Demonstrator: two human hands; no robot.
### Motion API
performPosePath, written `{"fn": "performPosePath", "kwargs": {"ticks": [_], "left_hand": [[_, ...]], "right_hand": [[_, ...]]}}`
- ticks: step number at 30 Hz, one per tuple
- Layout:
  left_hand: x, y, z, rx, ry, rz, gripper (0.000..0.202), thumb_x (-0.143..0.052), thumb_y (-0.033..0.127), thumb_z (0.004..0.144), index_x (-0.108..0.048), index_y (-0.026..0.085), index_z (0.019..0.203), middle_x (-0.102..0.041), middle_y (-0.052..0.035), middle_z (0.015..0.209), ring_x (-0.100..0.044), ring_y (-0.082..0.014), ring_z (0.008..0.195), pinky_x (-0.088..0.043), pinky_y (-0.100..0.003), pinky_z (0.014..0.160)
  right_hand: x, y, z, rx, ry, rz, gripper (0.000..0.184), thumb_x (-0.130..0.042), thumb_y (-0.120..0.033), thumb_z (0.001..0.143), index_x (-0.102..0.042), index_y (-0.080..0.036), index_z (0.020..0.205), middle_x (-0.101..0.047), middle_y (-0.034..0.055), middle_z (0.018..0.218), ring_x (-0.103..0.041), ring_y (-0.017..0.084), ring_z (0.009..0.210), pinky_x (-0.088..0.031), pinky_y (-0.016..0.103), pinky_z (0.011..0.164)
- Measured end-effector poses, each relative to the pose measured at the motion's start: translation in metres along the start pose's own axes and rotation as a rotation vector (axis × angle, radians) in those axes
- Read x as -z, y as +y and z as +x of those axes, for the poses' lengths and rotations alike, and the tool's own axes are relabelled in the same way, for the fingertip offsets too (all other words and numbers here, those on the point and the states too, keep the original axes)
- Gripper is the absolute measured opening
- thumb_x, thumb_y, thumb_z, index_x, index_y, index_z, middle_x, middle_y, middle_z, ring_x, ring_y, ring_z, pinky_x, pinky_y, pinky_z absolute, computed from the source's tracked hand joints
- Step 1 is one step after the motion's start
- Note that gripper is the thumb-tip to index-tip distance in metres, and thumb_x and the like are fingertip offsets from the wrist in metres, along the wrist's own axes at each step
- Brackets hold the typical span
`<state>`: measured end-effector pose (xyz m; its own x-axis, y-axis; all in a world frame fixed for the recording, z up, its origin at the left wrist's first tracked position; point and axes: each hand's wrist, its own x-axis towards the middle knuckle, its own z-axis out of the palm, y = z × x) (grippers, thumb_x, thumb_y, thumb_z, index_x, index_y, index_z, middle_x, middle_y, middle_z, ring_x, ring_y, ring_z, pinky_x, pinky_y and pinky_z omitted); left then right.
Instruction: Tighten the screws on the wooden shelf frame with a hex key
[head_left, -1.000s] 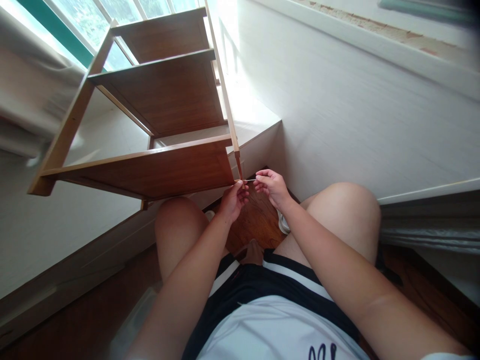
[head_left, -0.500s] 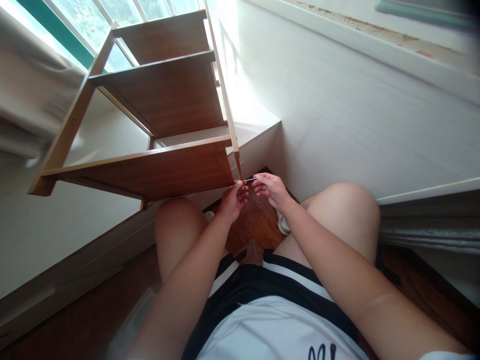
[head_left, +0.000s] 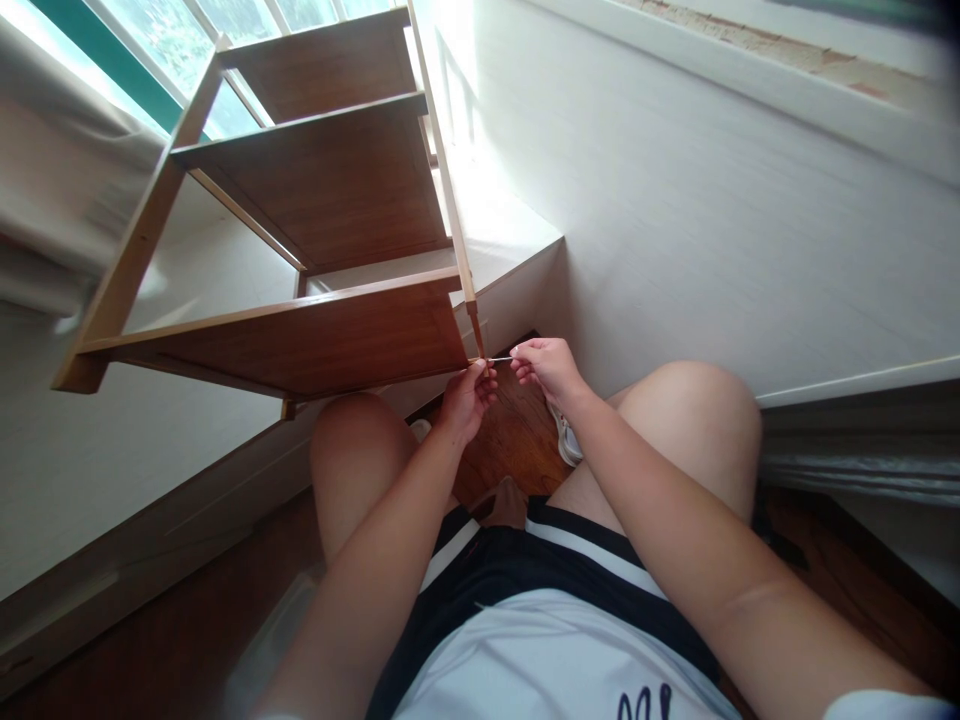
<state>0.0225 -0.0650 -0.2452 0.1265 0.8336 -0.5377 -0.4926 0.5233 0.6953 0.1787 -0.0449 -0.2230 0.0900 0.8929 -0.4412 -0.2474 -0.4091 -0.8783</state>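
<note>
A brown wooden shelf rack (head_left: 315, 185) with three panels leans at a slant on the left, its near corner reaching down between my knees. At that corner, my left hand (head_left: 465, 402) is closed with thumb and fingers around the lower end of a slim shelf leg (head_left: 475, 325). Opposite it, my right hand (head_left: 549, 370) pinches a thin metal rod (head_left: 501, 359), perhaps a hex key or screwdriver shaft. The rod points left, level, with its tip at the leg end by my left thumb. Fingers hide the exact contact and any handle.
A white wall panel (head_left: 675, 200) rises close on the right. Behind the rack are a low white ledge (head_left: 517, 250), a window and a beige curtain (head_left: 67, 150). My bare knees flank the work above a brown wooden floor (head_left: 510, 430). A translucent object (head_left: 274, 630) lies lower left.
My right hand has turned slightly and shifted a little to the right, still pinching the rod. My left hand stays at the leg; the view has moved slightly.
</note>
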Motion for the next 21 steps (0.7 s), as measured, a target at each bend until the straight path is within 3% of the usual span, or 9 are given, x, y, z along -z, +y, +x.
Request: {"fn": "performPosePath", "kwargs": {"ticks": [8, 15, 21], "left_hand": [[0.001, -0.001, 0.000, -0.014, -0.001, 0.016, 0.029, -0.077, 0.040, 0.076, -0.073, 0.017, 0.093, -0.069, -0.0009, 0.082, -0.059, -0.0066, 0.064, -0.042, -0.020, 0.057], [0.000, 0.000, 0.001, -0.010, 0.008, 0.015, 0.029, -0.078, 0.040, 0.075, -0.072, 0.017, 0.091, -0.068, -0.0004, 0.081, -0.058, -0.0062, 0.062, -0.041, -0.020, 0.055], [0.000, 0.000, 0.000, -0.008, 0.006, 0.007, 0.030, -0.079, 0.040, 0.074, -0.072, 0.017, 0.092, -0.068, 0.0001, 0.081, -0.057, -0.0057, 0.062, -0.041, -0.019, 0.055]], "right_hand": [[-0.004, -0.001, 0.005, 0.160, 0.067, -0.181, 0.005, -0.064, -0.011, 0.068, -0.066, -0.015, 0.066, -0.067, 0.0015, 0.054, -0.056, 0.009, 0.041, -0.043, 0.017, 0.036], [0.004, 0.003, 0.007, 0.180, -0.018, -0.188, 0.009, -0.070, -0.018, 0.073, -0.063, -0.016, 0.069, -0.068, 0.0025, 0.056, -0.057, 0.010, 0.041, -0.046, 0.019, 0.038], [0.009, 0.002, 0.002, 0.208, -0.073, -0.098, 0.021, -0.076, -0.022, 0.073, -0.063, -0.018, 0.088, -0.069, -0.0015, 0.061, -0.058, 0.009, 0.046, -0.049, 0.019, 0.044]]}}
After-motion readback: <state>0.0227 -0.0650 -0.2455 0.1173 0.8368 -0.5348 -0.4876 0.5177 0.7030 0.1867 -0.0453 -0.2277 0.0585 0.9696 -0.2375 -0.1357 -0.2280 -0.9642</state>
